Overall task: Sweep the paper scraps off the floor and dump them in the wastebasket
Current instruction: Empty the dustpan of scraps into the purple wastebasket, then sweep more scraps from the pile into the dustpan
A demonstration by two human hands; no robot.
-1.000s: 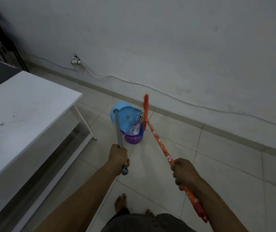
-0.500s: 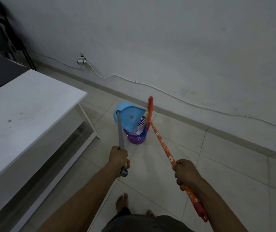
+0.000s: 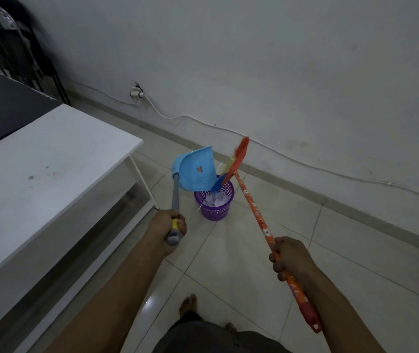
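My left hand [image 3: 167, 226] grips the grey handle of a blue dustpan [image 3: 197, 171]. The pan is tipped up, just above and left of a purple mesh wastebasket [image 3: 214, 200] on the floor. White paper scraps [image 3: 214, 201] lie inside the basket. My right hand [image 3: 291, 258] grips the orange flowered broom handle [image 3: 254, 207]. The broom's orange and blue head [image 3: 233, 165] is raised over the basket's far rim, next to the dustpan.
A white table [image 3: 50, 169] with a lower shelf stands at the left, its thin leg close to the basket. A white cable [image 3: 292, 159] runs along the wall from a socket [image 3: 135, 93]. Dark folding chairs [image 3: 12, 47] lean at the back left. My bare feet [image 3: 188, 304] stand on tiled floor.
The dustpan has lifted and swung left off the basket's mouth, so the scraps inside now show. The broom head has risen beside it. The view has drawn back slightly.
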